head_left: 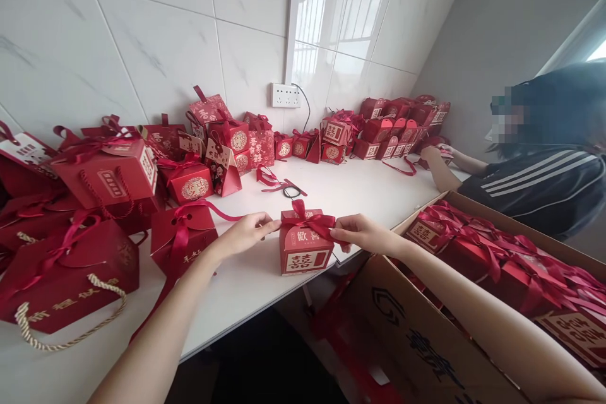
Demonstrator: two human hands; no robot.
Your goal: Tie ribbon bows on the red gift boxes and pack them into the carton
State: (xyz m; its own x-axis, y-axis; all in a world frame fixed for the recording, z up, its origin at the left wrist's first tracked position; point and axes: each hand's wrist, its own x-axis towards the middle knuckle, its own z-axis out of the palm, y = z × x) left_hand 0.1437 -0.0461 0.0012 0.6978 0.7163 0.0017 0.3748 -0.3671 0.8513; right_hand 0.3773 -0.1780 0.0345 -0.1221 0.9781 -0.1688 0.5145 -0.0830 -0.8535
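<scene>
Right on the white tabletop point(246, 287), near its front edge, stands the red gift box point(305, 259), its ribbon bow point(303, 222) pinched in the right hand point(358, 230); the left hand point(249, 231), fingers curled in, meets the bow's other side, grip unclear. Marbled tiles point(156, 31) rise behind, a white socket point(285, 95) mounted there, an open carton point(402, 334) at right.

Left grip point(253, 229) and right grip point(356, 230) are bare, as are the slender forearms point(175, 306) at eight and four o'clock.
</scene>
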